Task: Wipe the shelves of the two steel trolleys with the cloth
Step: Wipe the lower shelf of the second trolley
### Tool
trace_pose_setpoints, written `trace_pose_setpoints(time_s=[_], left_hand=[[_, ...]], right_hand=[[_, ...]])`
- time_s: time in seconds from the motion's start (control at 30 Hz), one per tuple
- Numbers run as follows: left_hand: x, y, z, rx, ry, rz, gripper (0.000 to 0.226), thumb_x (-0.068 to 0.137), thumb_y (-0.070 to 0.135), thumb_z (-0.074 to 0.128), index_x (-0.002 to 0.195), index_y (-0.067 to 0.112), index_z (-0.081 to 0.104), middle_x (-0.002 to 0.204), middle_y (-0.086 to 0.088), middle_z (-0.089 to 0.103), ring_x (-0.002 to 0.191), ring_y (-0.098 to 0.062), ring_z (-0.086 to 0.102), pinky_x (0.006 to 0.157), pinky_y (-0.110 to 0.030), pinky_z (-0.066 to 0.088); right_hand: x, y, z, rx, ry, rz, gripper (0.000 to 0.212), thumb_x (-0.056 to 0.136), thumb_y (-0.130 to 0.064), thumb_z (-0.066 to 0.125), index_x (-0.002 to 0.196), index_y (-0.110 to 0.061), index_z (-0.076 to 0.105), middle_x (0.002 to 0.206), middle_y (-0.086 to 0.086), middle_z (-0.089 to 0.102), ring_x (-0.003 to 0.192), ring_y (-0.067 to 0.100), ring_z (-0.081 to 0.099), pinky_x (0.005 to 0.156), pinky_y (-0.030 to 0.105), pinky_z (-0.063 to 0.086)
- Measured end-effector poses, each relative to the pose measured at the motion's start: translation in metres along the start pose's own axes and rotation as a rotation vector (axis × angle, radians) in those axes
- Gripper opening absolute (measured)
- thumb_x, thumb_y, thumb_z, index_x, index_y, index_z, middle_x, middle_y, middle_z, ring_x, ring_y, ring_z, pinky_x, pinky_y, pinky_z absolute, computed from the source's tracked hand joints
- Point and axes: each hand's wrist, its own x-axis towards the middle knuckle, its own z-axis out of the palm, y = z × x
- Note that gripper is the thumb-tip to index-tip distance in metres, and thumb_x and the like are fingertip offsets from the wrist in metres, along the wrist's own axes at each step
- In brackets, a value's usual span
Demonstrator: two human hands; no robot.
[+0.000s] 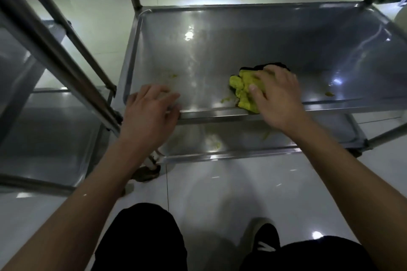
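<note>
Head view: your right hand (278, 97) presses the cloth (246, 90) flat against the middle shelf (242, 46) of the steel trolley (286, 6) in front of you, its fingers (256, 92) spread and lying over the bunched fabric rather than clenched round it, a hold suited to sweeping. Your left hand (152, 112) rests on the shelf's near rim (209, 114), fingers loosely released, probably to steady the trolley against the wiping push. The cloth, yellow-green with a dark part behind, sits near the front edge, right of centre; its long axis runs from the rim away from you. Yellow smears (172, 76) lie apart from it on the left, and more show on the lower shelf (215, 143). A second trolley (50, 127) stands just beside, at your left
</note>
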Motion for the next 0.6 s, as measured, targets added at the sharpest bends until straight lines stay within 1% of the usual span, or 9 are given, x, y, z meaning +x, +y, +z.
trace_pose_setpoints(time_s=[0.07,0.1,0.17,0.23,0.3,0.33,0.4,0.47,0.6], left_hand=[[-0.004,0.003,-0.001,0.024,-0.013,-0.003,0.029,0.097,0.034,0.056,0.118,0.02,0.07,0.123,-0.004,0.063,0.12,-0.029,0.052,0.097,-0.053,0.045],[-0.006,0.006,-0.001,0.03,-0.009,-0.004,0.028,0.097,0.034,0.056,0.117,0.021,0.07,0.123,-0.004,0.063,0.119,-0.029,0.052,0.097,-0.051,0.044],[-0.009,0.012,-0.003,0.027,0.015,-0.007,0.026,0.098,0.033,0.056,0.116,0.022,0.071,0.122,-0.004,0.064,0.118,-0.029,0.053,0.096,-0.049,0.044],[-0.014,0.016,-0.004,0.018,0.047,-0.023,0.025,0.098,0.031,0.057,0.116,0.021,0.071,0.121,-0.004,0.064,0.116,-0.029,0.054,0.095,-0.048,0.044],[-0.022,0.015,-0.005,0.032,0.071,-0.037,0.024,0.097,0.03,0.057,0.115,0.021,0.072,0.12,-0.004,0.064,0.115,-0.029,0.054,0.094,-0.048,0.044],[-0.027,0.014,-0.004,0.046,0.09,-0.047,0.024,0.097,0.03,0.057,0.113,0.021,0.072,0.118,-0.005,0.064,0.114,-0.029,0.054,0.092,-0.047,0.044],[-0.036,0.009,-0.004,0.063,0.138,-0.08,0.024,0.097,0.03,0.056,0.11,0.02,0.073,0.113,-0.005,0.063,0.108,-0.03,0.055,0.087,-0.046,0.045],[-0.043,0.004,-0.004,0.048,0.167,-0.1,0.024,0.097,0.03,0.057,0.109,0.019,0.075,0.103,-0.003,0.063,0.099,-0.027,0.056,0.083,-0.045,0.047],[-0.048,0.0,-0.002,0.049,0.174,-0.076,0.027,0.097,0.03,0.057,0.116,0.019,0.074,0.094,-0.002,0.062,0.086,-0.022,0.054,0.076,-0.042,0.049]], right_hand=[[-0.007,-0.004,0.003,-0.015,0.001,-0.015,0.042,0.105,-0.036,0.041,0.142,-0.02,0.052,0.146,0.012,0.047,0.134,0.035,0.04,0.117,0.05,0.023],[-0.011,-0.006,0.004,-0.036,-0.009,-0.031,0.043,0.105,-0.035,0.039,0.145,-0.022,0.049,0.148,0.011,0.047,0.136,0.034,0.039,0.117,0.051,0.023],[-0.017,-0.008,0.005,-0.048,-0.04,-0.044,0.044,0.105,-0.036,0.038,0.148,-0.027,0.045,0.153,0.008,0.042,0.142,0.03,0.034,0.119,0.054,0.018],[-0.018,-0.008,0.002,-0.014,-0.081,-0.015,0.045,0.105,-0.039,0.039,0.149,-0.032,0.043,0.157,0.003,0.036,0.147,0.027,0.026,0.12,0.06,0.011],[-0.017,-0.008,0.001,-0.01,-0.125,-0.006,0.046,0.104,-0.042,0.038,0.15,-0.036,0.04,0.161,0.002,0.03,0.15,0.026,0.019,0.118,0.065,0.005],[-0.016,-0.008,0.002,-0.025,-0.145,-0.018,0.046,0.104,-0.042,0.037,0.15,-0.037,0.039,0.162,0.002,0.027,0.151,0.026,0.016,0.118,0.066,0.004],[-0.014,-0.008,0.006,-0.056,-0.174,-0.046,0.048,0.104,-0.044,0.033,0.152,-0.039,0.035,0.164,0.001,0.022,0.153,0.027,0.011,0.119,0.064,0.003],[-0.012,-0.01,0.008,-0.075,-0.203,-0.062,0.049,0.105,-0.045,0.029,0.154,-0.039,0.029,0.166,0.0,0.018,0.154,0.026,0.007,0.12,0.062,0.002],[-0.006,-0.029,0.01,-0.106,-0.289,-0.094,0.053,0.106,-0.044,0.025,0.158,-0.036,0.018,0.168,0.0,0.007,0.155,0.023,-0.002,0.12,0.064,0.001]])
